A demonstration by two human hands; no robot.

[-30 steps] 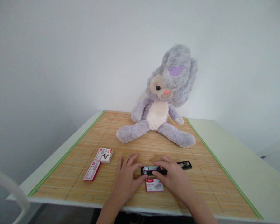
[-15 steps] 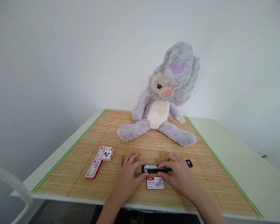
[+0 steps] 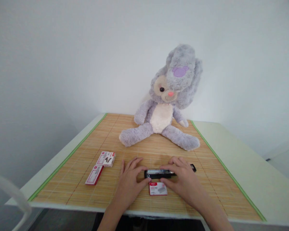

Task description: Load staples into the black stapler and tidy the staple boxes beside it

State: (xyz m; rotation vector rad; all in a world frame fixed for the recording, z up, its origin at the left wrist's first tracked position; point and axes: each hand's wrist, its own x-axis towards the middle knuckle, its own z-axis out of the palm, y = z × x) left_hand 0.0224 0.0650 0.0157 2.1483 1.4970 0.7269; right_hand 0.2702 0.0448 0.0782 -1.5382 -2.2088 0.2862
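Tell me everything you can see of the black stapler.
The black stapler looks plastic-bodied, with a shiny, metal-looking strip. It lies opened out, lengthwise left to right, on the bamboo mat. Thumb and forefinger of the left hand grip its left end; the right hand grips and hides its middle; its right end pokes out beyond. Whether staples are loaded is unclear.

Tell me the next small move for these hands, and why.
Perhaps lift the right hand a little to check the magazine: the black stapler lies opened out, that hand covers its middle, and whether staples are seated can't be told. The left hand, at one end, could steady it.
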